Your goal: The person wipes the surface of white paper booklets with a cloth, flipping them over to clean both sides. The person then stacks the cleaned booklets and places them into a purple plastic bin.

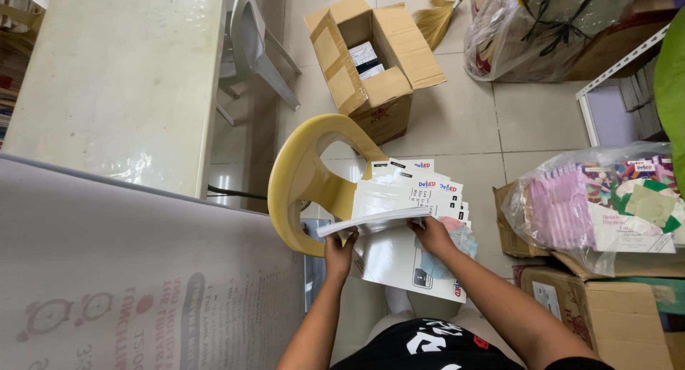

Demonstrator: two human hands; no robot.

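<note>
White booklets point(399, 199) lie fanned in a pile on the seat of a yellow plastic chair point(303, 177). Left hand point(339, 254) grips the near-left edge of a thin white bundle point(371, 220) lifted off the pile; right hand point(432, 234) grasps the same bundle at its right end. Open cardboard box point(367, 56) with small packs sits on the tiled floor point(464, 120) beyond the chair. Pale counter point(121, 77) at left. Plastic-wrapped stack of coloured books point(592, 206) on boxes at right.

Yellow chair point(303, 177) seat: fanned white booklets point(414, 191); tiled floor point(471, 127): open carton point(371, 56).
</note>
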